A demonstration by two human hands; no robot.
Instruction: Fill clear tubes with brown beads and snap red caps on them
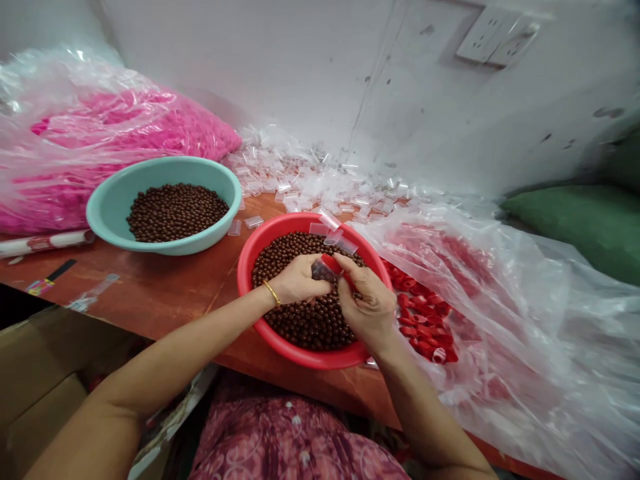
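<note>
Over the red basin (249,267) full of small brown balls (310,327), both of my hands meet at a small clear container (323,271) filled with dark balls. My left hand (300,279) is closed around its body. A red cap (331,263) sits at the container's end, and the fingers of my right hand (367,297) are closed on it. Whether the cap is fully seated I cannot tell. Several clear empty tubes (334,235) lie at the basin's far rim.
A teal basin (107,220) of brown balls stands at left, before a bag of pink pieces (140,127). Clear tubes (320,183) are heaped along the wall. At right, red caps (425,317) spill from a plastic bag (540,333). The table edge (150,327) is near me.
</note>
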